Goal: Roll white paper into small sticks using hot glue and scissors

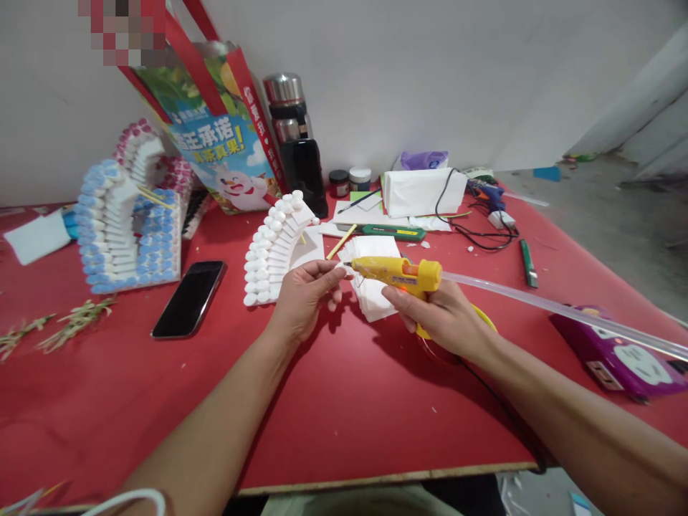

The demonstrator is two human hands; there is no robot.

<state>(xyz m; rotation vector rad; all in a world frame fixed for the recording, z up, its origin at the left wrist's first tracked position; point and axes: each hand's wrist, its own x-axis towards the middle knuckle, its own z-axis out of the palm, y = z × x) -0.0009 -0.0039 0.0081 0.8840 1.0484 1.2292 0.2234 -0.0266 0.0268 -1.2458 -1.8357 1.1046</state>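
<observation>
The widest open stretch I see is the near half of the red table [333, 416], bare up to its front edge. On the left, the phone [188, 299] and twigs [59, 326] lie flat. Behind them, the blue swab model [126, 229] and white swab arch [274, 247] stand tall, with a narrow lane between. On the right, the long glue stick [564, 309] juts from the glue gun [398, 274] above the purple box [623, 358], barring that side. The bag [226, 136], flask [295, 143], tissue pack [424, 192] and looping cable [473, 233] crowd the back.
</observation>
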